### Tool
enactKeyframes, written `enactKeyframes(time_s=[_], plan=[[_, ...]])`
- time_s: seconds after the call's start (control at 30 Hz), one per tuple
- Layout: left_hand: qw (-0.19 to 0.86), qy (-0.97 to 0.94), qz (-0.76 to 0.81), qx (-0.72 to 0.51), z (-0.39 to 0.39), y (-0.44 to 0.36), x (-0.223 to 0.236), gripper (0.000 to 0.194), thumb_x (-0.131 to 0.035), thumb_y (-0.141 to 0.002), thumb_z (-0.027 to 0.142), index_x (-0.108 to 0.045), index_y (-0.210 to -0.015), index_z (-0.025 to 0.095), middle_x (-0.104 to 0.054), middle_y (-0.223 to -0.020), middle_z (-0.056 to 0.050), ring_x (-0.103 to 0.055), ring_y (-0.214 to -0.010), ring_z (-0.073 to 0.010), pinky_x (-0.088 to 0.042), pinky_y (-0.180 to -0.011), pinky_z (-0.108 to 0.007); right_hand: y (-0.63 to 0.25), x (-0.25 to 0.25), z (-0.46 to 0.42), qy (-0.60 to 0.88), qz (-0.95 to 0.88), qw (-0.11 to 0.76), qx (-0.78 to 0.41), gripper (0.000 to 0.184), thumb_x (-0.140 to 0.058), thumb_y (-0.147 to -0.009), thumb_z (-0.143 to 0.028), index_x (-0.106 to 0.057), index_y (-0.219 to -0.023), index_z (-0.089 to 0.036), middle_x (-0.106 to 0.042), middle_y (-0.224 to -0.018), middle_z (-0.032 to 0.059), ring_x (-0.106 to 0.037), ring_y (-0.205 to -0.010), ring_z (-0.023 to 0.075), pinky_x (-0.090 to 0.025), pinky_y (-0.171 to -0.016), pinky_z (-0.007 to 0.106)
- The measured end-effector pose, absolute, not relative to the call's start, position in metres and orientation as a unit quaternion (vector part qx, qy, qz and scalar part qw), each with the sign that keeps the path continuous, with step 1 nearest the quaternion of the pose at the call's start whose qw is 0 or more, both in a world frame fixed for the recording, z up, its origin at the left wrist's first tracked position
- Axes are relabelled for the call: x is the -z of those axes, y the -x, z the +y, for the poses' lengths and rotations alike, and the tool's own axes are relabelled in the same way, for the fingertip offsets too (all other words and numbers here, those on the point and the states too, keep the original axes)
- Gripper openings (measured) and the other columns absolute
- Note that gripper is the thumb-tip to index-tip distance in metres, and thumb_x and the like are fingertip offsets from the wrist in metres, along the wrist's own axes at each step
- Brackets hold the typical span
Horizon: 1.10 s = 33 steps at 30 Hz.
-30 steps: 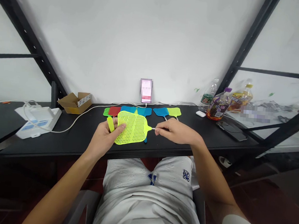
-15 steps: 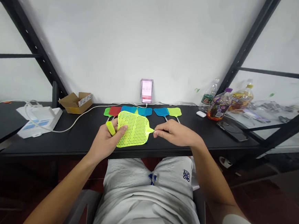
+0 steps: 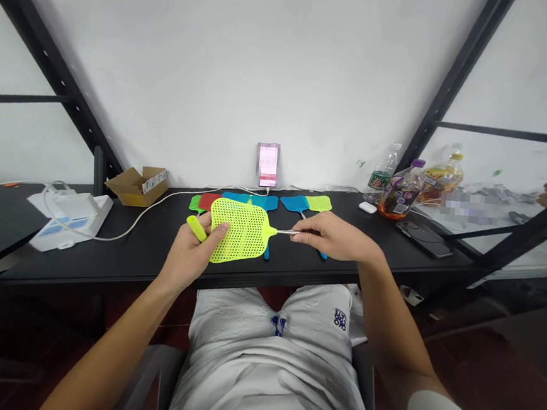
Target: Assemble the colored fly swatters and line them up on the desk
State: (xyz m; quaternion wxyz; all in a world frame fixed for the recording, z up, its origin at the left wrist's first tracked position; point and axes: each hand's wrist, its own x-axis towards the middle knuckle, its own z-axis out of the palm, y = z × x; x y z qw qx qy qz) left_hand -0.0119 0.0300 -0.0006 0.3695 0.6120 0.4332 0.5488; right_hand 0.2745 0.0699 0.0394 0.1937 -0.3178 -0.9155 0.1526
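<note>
A yellow-green fly swatter head with a perforated mesh is pinched in my left hand, thumb on its face. A yellow-green cylinder, which looks like a handle, sticks up between the same hand's thumb and fingers. From the swatter's neck a thin metal rod runs right into my right hand, whose fingers are closed on it. The rod's far end is hidden by that hand. Behind them lie a red swatter head, a blue one and a yellow-green one, among several others.
A lit phone leans on the wall, with a white cable along the black table. Left are an open cardboard box and a white device. Right stand bottles, a white case and a dark phone.
My right hand has moved right, away from the swatter head, and a length of metal rod now shows between. My left hand has shifted slightly left and away from me with the head.
</note>
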Motion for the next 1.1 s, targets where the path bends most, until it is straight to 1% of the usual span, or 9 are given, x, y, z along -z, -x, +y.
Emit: enactKeyframes(time_s=[0.37,0.43,0.5,0.6,0.67,0.7,0.8,0.93,1.1], plan=[[0.380,-0.631,0.431,-0.521,0.028,0.016,-0.002,0.054,-0.072,-0.082,0.054,-0.069,-0.120,0.017,-0.074,-0.112,-0.011,-0.071,-0.092,-0.0274,-0.059,-0.075,-0.034,-0.263,-0.036,0.069,0.301,-0.917,0.199,-0.171,0.032,-0.051,-0.099,-0.037,-0.068,-0.084,-0.015,-0.050,-0.062,-0.0027,-0.039,-0.057,0.0102,-0.029,-0.060,0.026],[0.378,-0.626,0.431,-0.529,0.029,0.017,-0.002,0.051,-0.072,-0.081,0.055,-0.070,-0.115,0.017,-0.075,-0.107,-0.010,-0.071,-0.087,-0.0258,-0.058,-0.071,-0.032,-0.264,-0.037,0.068,0.312,-0.910,0.202,-0.187,0.030,-0.053,-0.098,-0.037,-0.069,-0.085,-0.015,-0.054,-0.062,-0.0022,-0.042,-0.057,0.0105,-0.030,-0.059,0.026],[0.382,-0.619,0.429,-0.536,0.030,0.018,-0.002,0.045,-0.070,-0.083,0.055,-0.070,-0.106,0.017,-0.074,-0.092,-0.008,-0.068,-0.073,-0.0204,-0.054,-0.060,-0.027,-0.267,-0.038,0.068,0.319,-0.903,0.220,-0.185,0.028,-0.056,-0.096,-0.037,-0.069,-0.086,-0.016,-0.059,-0.068,0.0000,-0.047,-0.061,0.0117,-0.032,-0.061,0.026],[0.406,-0.626,0.409,-0.526,0.032,0.020,-0.001,0.039,-0.060,-0.090,0.055,-0.066,-0.094,0.017,-0.063,-0.066,-0.001,-0.046,-0.045,-0.0077,-0.034,-0.042,-0.020,-0.274,-0.039,0.072,0.338,-0.886,0.286,-0.136,0.026,-0.060,-0.093,-0.038,-0.069,-0.081,-0.017,-0.060,-0.076,0.0028,-0.050,-0.069,0.0140,-0.034,-0.065,0.027],[0.427,-0.637,0.400,-0.502,0.032,0.018,-0.001,0.038,-0.057,-0.092,0.055,-0.063,-0.094,0.017,-0.056,-0.062,0.002,-0.031,-0.040,-0.0044,-0.022,-0.040,-0.019,-0.280,-0.039,0.076,0.362,-0.856,0.352,-0.113,0.026,-0.062,-0.092,-0.040,-0.069,-0.080,-0.017,-0.058,-0.077,0.0032,-0.049,-0.071,0.0148,-0.036,-0.067,0.028],[0.436,-0.644,0.402,-0.483,0.032,0.015,0.000,0.036,-0.058,-0.091,0.053,-0.063,-0.096,0.018,-0.054,-0.064,0.003,-0.029,-0.042,-0.0043,-0.021,-0.040,-0.020,-0.282,-0.039,0.076,0.373,-0.836,0.387,-0.107,0.026,-0.063,-0.091,-0.040,-0.069,-0.081,-0.018,-0.057,-0.078,0.0032,-0.049,-0.072,0.0150,-0.036,-0.067,0.028],[0.442,-0.680,0.423,-0.405,0.030,0.004,0.004,0.030,-0.063,-0.088,0.048,-0.062,-0.098,0.020,-0.050,-0.068,0.004,-0.034,-0.049,-0.0068,-0.025,-0.044,-0.020,-0.285,-0.042,0.074,0.383,-0.786,0.473,-0.111,0.028,-0.065,-0.090,-0.042,-0.067,-0.077,-0.018,-0.054,-0.075,0.0020,-0.047,-0.070,0.0144,-0.037,-0.066,0.029],[0.435,-0.725,0.417,-0.333,0.027,-0.010,0.012,0.029,-0.056,-0.092,0.048,-0.063,-0.094,0.019,-0.045,-0.067,0.004,-0.037,-0.055,-0.0096,-0.030,-0.048,-0.021,-0.280,-0.046,0.063,0.370,-0.736,0.528,-0.208,0.035,-0.064,-0.090,-0.048,-0.065,-0.072,-0.018,-0.048,-0.060,-0.0017,-0.043,-0.056,0.0113,-0.034,-0.055,0.027],[0.442,-0.742,0.405,-0.302,0.026,-0.016,0.019,0.032,-0.052,-0.094,0.048,-0.063,-0.095,0.018,-0.053,-0.068,0.001,-0.038,-0.054,-0.0095,-0.030,-0.047,-0.021,-0.271,-0.045,0.058,0.336,-0.685,0.579,-0.287,0.038,-0.063,-0.089,-0.055,-0.070,-0.084,-0.018,-0.056,-0.055,-0.0007,-0.050,-0.048,0.0114,-0.038,-0.046,0.026]])
